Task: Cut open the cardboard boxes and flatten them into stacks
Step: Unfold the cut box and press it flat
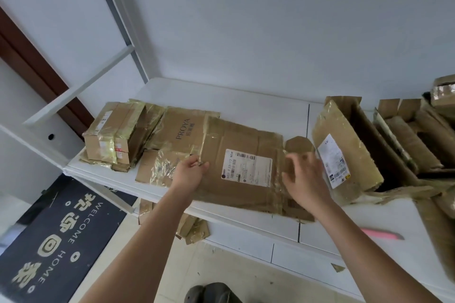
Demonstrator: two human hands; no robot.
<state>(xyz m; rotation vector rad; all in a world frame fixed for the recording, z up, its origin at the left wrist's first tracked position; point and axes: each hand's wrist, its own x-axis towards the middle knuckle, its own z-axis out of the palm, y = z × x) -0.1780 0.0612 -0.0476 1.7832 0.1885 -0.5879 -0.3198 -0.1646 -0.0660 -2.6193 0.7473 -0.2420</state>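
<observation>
Flattened box (246, 174) lies on white table (258, 106), long axis left-right, label up. Left hand (190, 172) pinches its left edge; right hand (304, 179) grips right-end flaps. Bare tabletop behind; open box (349, 152) just right.

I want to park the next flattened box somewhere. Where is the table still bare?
Bare table runs along the wall behind the flattened box, between the small taped boxes and the open box. Another bare patch lies at the near edge around the pink cutter. The far right is crowded with open cartons.
</observation>
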